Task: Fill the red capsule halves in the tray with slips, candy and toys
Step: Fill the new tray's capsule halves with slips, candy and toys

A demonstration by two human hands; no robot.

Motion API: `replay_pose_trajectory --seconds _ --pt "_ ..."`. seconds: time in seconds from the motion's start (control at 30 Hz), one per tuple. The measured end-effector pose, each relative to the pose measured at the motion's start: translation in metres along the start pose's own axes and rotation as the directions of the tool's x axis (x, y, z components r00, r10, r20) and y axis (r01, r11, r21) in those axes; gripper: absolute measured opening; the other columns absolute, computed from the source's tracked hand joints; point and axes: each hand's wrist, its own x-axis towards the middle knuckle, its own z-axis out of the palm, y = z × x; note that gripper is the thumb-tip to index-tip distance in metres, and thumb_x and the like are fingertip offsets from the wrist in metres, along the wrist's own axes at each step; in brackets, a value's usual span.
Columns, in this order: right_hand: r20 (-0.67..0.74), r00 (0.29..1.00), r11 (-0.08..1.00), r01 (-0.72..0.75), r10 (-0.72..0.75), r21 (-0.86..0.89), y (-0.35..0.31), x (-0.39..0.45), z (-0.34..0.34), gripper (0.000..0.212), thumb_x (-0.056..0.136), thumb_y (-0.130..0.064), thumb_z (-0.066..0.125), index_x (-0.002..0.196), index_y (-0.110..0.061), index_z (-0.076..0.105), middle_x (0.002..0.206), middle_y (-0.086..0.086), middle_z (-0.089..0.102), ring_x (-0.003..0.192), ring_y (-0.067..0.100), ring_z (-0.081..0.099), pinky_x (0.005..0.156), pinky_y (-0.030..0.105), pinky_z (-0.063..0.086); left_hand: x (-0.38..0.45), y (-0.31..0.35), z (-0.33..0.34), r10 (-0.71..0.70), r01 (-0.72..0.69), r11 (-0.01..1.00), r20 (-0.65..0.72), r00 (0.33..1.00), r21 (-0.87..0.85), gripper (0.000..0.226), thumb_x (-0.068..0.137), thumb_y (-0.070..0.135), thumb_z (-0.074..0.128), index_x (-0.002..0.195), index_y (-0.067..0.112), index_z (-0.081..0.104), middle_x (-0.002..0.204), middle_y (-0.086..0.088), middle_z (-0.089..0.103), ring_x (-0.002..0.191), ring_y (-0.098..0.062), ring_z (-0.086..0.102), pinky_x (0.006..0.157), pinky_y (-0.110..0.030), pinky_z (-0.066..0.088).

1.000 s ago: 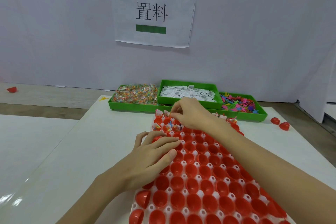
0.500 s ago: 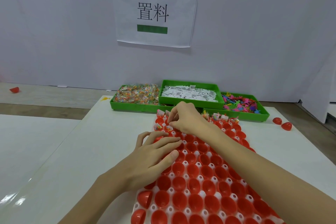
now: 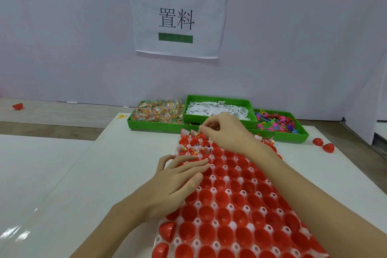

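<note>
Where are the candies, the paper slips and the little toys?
candies (image 3: 159, 112), head view, middle of the heap.
paper slips (image 3: 211, 109), head view, middle of the white pile.
little toys (image 3: 276, 122), head view, middle of the colourful pile.

The red capsule halves (image 3: 225, 213) are glossy, smooth plastic, seated in a white moulded plastic tray (image 3: 230, 207). The green bins (image 3: 217, 100) look like matt plastic. Candy (image 3: 159, 111) sits in shiny clear wrappers. The slips (image 3: 215, 109) are paper, as is the wall sign (image 3: 178, 19). The white table (image 3: 83, 174) is smooth and glossy.

Green bins (image 3: 278, 134) block tray's (image 3: 212, 177) far edge; bare table (image 3: 94, 174) left.
</note>
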Motion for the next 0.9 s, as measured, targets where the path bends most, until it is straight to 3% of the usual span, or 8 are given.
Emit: replay_pose_trajectory --seconds 0.1,0.37,0.47,0.53,0.63,0.7,0.8,0.9 --pt "-0.025 1.0 0.997 0.02 -0.018 0.075 0.015 -0.022 -0.019 0.018 0.099 -0.03 0.063 0.095 -0.028 0.08 0.083 -0.013 0.076 0.079 -0.002 0.068 0.071 0.011 0.051 0.0 0.0 0.0 0.019 -0.021 0.999 -0.049 0.999 -0.035 0.076 0.096 0.074 -0.005 0.15 0.05 0.042 0.152 0.047 0.03 0.148 0.016 0.012 0.12 -0.023 -0.006" --pt "-0.191 0.979 0.934 -0.002 0.075 0.356 0.06 -0.079 -0.038 0.02 0.099 -0.023 0.062 0.09 -0.026 0.08 0.079 -0.007 0.077 0.075 0.008 0.071 0.075 0.014 0.054 0.0 -0.004 0.0 -0.033 0.011 0.998 -0.357 0.933 -0.063 0.065 0.105 0.056 0.009 0.127 0.039 0.068 0.126 0.033 0.061 0.133 0.006 0.044 0.111 -0.015 0.023" --pt "-0.188 0.98 0.924 0.012 0.065 0.382 0.062 -0.082 -0.038 0.02 0.099 -0.024 0.061 0.09 -0.025 0.079 0.079 -0.006 0.076 0.074 0.009 0.071 0.075 0.015 0.055 0.004 -0.009 0.0 -0.096 0.052 0.994 -0.527 0.844 -0.097 0.045 0.109 0.037 0.029 0.113 0.027 0.072 0.112 0.023 0.066 0.115 0.0 0.055 0.1 -0.015 0.035" --pt "-0.196 0.979 0.917 0.034 0.049 0.398 0.061 -0.083 -0.037 0.021 0.1 -0.022 0.061 0.09 -0.025 0.079 0.078 -0.005 0.076 0.072 0.009 0.07 0.073 0.013 0.054 0.009 -0.016 0.001 -0.21 0.123 0.976 -0.63 0.748 -0.18 0.027 0.108 0.022 0.045 0.109 0.023 0.073 0.107 0.016 0.068 0.107 -0.003 0.059 0.092 -0.017 0.043" --pt "-0.21 0.977 0.897 0.054 0.043 0.438 0.06 -0.086 -0.035 0.022 0.1 -0.021 0.061 0.088 -0.024 0.079 0.076 -0.005 0.076 0.069 0.007 0.07 0.07 0.011 0.053 0.021 -0.034 -0.007 -0.378 0.256 0.926 -0.665 0.644 -0.278 0.024 0.102 0.005 0.056 0.118 0.018 0.068 0.115 0.005 0.066 0.105 -0.015 0.061 0.091 -0.033 0.051" --pt "-0.229 0.972 0.888 0.062 0.049 0.455 0.06 -0.087 -0.034 0.022 0.1 -0.019 0.061 0.088 -0.023 0.079 0.074 -0.004 0.075 0.067 0.007 0.069 0.068 0.011 0.052 0.034 -0.053 -0.02 -0.376 0.328 0.923 -0.654 0.656 -0.201 0.032 0.099 0.0 0.056 0.129 0.009 0.062 0.126 -0.007 0.062 0.115 -0.029 0.057 0.099 -0.042 0.048" --pt "-0.233 0.97 0.873 0.057 0.065 0.484 0.06 -0.087 -0.032 0.022 0.101 -0.017 0.061 0.088 -0.02 0.079 0.073 -0.001 0.075 0.064 0.008 0.068 0.061 0.01 0.048 0.06 -0.084 -0.052 -0.293 0.413 0.908 -0.601 0.744 0.069 0.045 0.097 -0.008 0.052 0.141 -0.001 0.055 0.14 -0.02 0.058 0.128 -0.041 0.048 0.107 -0.046 0.039" --pt "-0.219 0.973 0.861 0.048 0.075 0.507 0.059 -0.088 -0.03 0.023 0.101 -0.016 0.061 0.088 -0.019 0.079 0.073 0.001 0.074 0.063 0.009 0.067 0.058 0.011 0.046 0.077 -0.108 -0.081 -0.299 0.444 0.836 -0.411 0.861 0.323 0.036 0.1 -0.003 0.051 0.132 0.004 0.066 0.125 -0.02 0.069 0.12 -0.04 0.053 0.098 -0.045 0.043"
